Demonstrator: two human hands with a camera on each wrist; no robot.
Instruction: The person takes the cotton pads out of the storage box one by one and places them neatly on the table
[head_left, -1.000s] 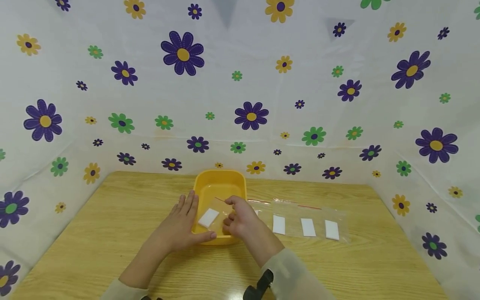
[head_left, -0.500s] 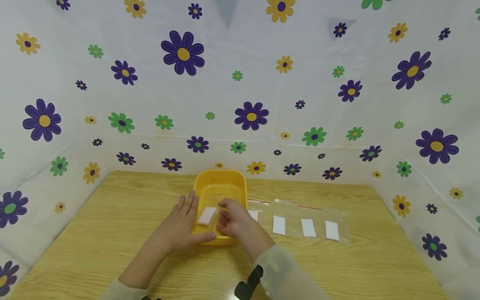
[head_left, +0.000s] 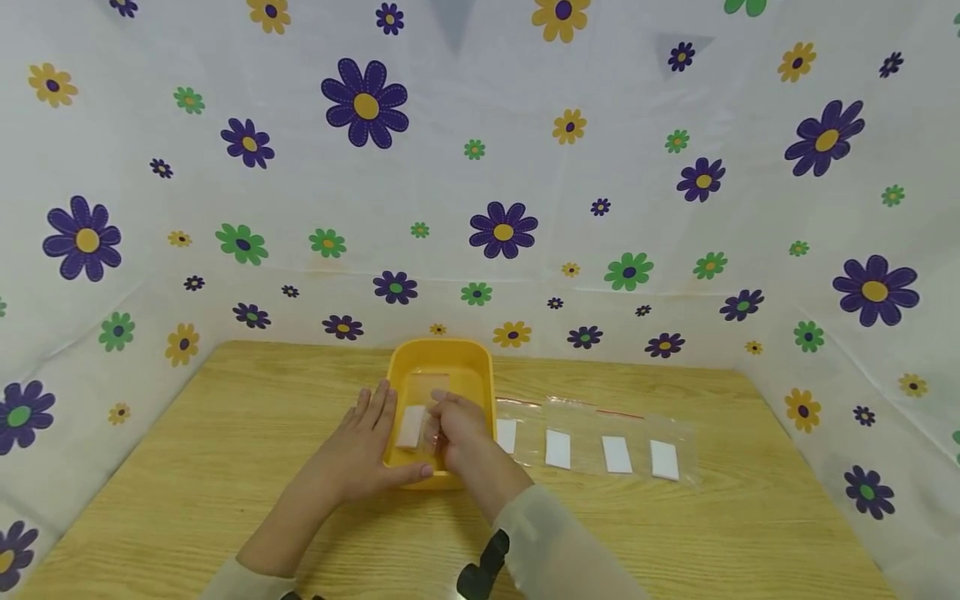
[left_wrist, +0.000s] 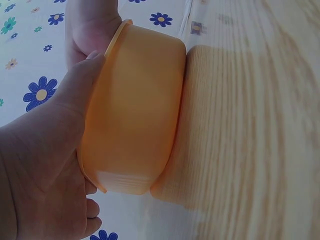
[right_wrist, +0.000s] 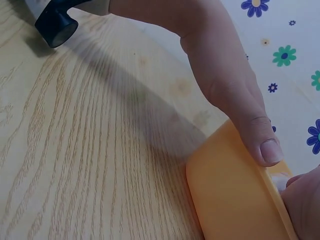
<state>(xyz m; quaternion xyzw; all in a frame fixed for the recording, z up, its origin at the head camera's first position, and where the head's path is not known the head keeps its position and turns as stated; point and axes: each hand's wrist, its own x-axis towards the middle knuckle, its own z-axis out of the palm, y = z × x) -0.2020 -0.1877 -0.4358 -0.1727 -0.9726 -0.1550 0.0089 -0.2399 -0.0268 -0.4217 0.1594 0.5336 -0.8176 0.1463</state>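
Note:
In the head view my left hand (head_left: pixel 358 454) lies along the left side of a yellow plastic tray (head_left: pixel 442 481), its thumb laid over the front rim. Inside that tray sits a clear zip bag (head_left: pixel 429 385) with a white rectangular piece (head_left: pixel 410 427) in it. My right hand (head_left: pixel 467 435) reaches in over the tray's right side and pinches the bag's right edge; its fingertips are partly hidden. Seen from the left wrist, the left thumb touches the tray's rim (left_wrist: pixel 100 90). The right wrist view shows only part of the right hand (right_wrist: pixel 306 202).
To the tray's right, several clear zip bags (head_left: pixel 585 425) with white pieces (head_left: pixel 617 455) lie in a row on the wooden table (head_left: pixel 675 542). A flower-printed white sheet (head_left: pixel 450 183) stands behind and at both sides.
My right hand has moved left inside the tray. The bag has turned from slanted to nearly straight, its seal line now towards the tray's far end. The left hand stays put.

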